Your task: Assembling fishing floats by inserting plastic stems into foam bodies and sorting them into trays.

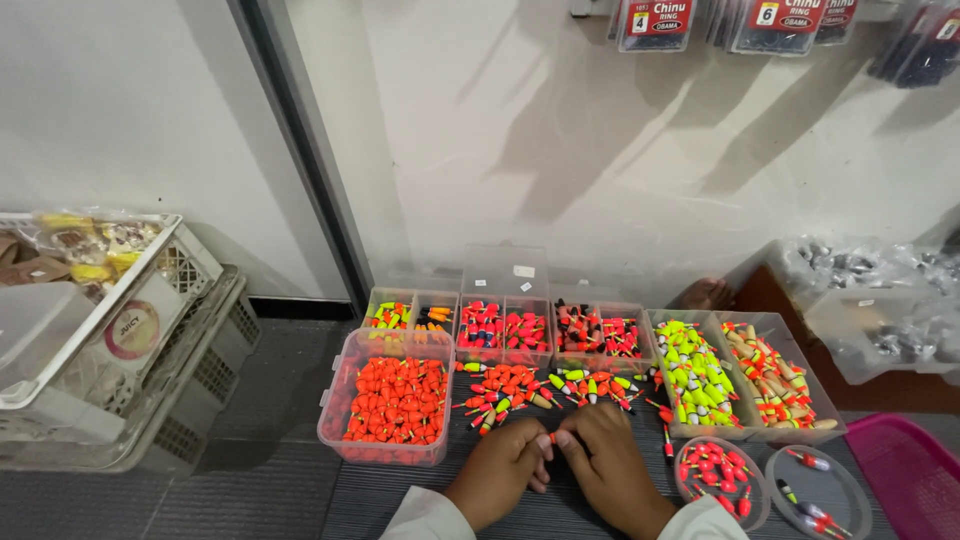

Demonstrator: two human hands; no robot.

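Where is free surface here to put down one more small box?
Bare dark surface lies left of the left hand, below the orange-float box. Between that box and the divided tray it is crowded with loose floats; round lids fill the right.

hands: left hand [503, 468] and right hand [610, 462] met, pinching a small float [552, 437]
boxes: clear box [392, 402] held orange floats

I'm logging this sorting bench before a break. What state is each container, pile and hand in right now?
Left hand: fingers curled, meeting the right hand.
Right hand: curled, fingertips pinching a small float.
Orange-bead box: lid off, nearly full.
Loose floats: scattered on the table.
Yellow-float box: open, full.
Round tub: uncovered, partly filled.
Crates: stacked.
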